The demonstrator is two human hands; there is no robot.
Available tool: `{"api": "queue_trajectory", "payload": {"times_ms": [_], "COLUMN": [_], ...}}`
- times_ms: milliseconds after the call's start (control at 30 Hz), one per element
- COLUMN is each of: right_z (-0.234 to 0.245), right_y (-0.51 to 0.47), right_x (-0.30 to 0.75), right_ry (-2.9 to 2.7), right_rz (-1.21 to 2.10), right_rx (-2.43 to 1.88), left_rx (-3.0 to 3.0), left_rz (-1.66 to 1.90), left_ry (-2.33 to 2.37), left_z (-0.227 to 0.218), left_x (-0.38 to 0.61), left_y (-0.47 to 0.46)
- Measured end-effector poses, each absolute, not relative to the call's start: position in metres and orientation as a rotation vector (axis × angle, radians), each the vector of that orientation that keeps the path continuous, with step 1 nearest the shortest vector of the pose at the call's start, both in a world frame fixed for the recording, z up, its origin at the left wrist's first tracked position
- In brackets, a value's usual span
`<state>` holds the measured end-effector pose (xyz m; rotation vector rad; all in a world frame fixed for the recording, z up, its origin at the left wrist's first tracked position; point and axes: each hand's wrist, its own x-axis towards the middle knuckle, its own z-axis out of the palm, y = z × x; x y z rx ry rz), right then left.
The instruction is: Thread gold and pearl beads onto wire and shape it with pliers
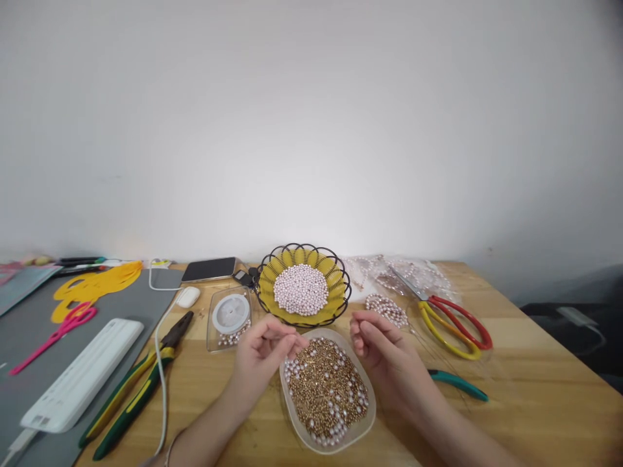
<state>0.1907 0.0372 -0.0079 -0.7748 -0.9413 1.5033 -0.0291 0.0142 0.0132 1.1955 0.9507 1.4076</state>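
Observation:
My left hand (265, 353) hangs over the upper left rim of a pale plastic tub (366, 415), thumb and fingertips pinched together. Whatever is in that pinch is too small to make out. Opposite it, my right hand (387, 347) is at the tub's right rim with its fingers curled and thumb against them; no held thing can be made out there either. Gold and pearly pink beads (324, 383) fill the tub. Just behind stands a yellow basket (335, 275) with a black looped rim, holding many pink beads (300, 290).
Left of the tub are a clear box with a white spool (231, 314), pliers (131, 389), a power strip (82, 373), pink scissors (58, 334) and a phone (209, 269). On the right lie strung beads (386, 309), red-and-yellow scissors (455, 324) and a teal handle (460, 384).

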Motion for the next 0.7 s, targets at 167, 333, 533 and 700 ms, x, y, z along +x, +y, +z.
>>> {"api": "queue_trajectory", "payload": {"times_ms": [167, 333, 533, 700], "right_z": [-0.0033, -0.0032, -0.0061, -0.0069], "right_y": [0.0388, 0.0386, 0.0377, 0.039], "right_x": [0.1887, 0.188, 0.1895, 0.1906], "right_ry": [-0.886, -0.982, -1.141, -1.188], "right_rz": [1.599, 1.608, 1.612, 1.542], "right_rx": [-0.819, -0.836, -0.834, -0.827], "left_rx": [1.211, 1.152, 1.024, 0.933], "left_rz": [1.281, 1.246, 1.186, 1.181], "left_ry": [0.884, 0.87, 0.784, 0.791], "left_z": [0.0153, 0.0135, 0.007, 0.0139], "left_x": [-0.0268, -0.0286, -0.025, -0.0287], "left_y": [0.0113, 0.0129, 0.0106, 0.0157]}}
